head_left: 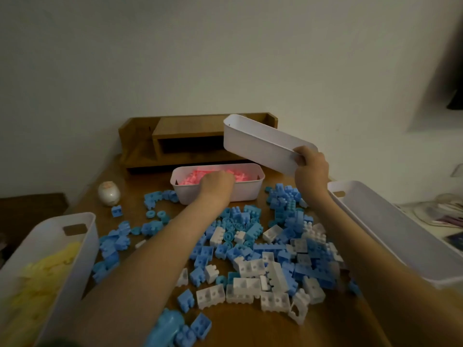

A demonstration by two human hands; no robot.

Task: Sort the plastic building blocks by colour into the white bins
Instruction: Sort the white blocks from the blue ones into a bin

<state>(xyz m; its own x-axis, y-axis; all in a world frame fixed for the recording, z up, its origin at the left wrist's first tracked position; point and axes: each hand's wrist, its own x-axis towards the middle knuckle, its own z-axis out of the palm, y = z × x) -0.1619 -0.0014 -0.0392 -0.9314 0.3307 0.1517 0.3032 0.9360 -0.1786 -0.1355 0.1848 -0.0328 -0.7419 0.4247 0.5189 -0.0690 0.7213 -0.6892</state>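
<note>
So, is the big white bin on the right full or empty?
Empty, as far as visible: the big white bin shows only bare floor and walls, nothing inside.

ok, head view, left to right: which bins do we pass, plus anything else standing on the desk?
yellow bin → egg-shaped thing → pink bin → lifted bin, gripped by the right hand → far-right bin

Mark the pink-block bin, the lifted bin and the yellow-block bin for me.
pink-block bin (246,194): head view, front wall.
lifted bin (255,144): head view, long side wall.
yellow-block bin (50,232): head view, inner face of the end wall.
</note>
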